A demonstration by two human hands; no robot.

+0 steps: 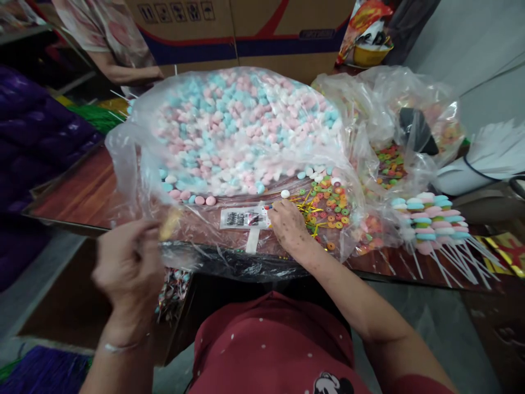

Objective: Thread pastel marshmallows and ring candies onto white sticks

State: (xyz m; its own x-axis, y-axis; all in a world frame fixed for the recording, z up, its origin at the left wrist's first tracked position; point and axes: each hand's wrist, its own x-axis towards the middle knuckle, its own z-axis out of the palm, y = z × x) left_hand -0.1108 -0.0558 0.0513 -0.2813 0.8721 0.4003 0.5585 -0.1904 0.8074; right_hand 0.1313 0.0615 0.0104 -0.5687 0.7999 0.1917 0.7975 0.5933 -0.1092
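My left hand (129, 265), smeared by motion, is closed over the table's front left edge. A blurred yellowish thing (170, 223) shows at its fingertips; its kind cannot be made out. My right hand (289, 225) has its fingers bent together at the right end of a small clear printed packet (241, 218), which lies flat on the plastic. Beneath the packet a short white strip (253, 241) sticks out. One white candy (285, 193) lies just beyond my right fingers. Beside that hand are yellow twist ties (309, 210) and many fruit-coloured rings (332, 202).
A big clear bag of pink, blue and white candies (246, 126) covers the table's middle. Candy skewers (438, 221) lie at the right, near white sticks (492, 150). An open carton (69, 298) stands below left. Another person's arm (127, 74) is at the back left.
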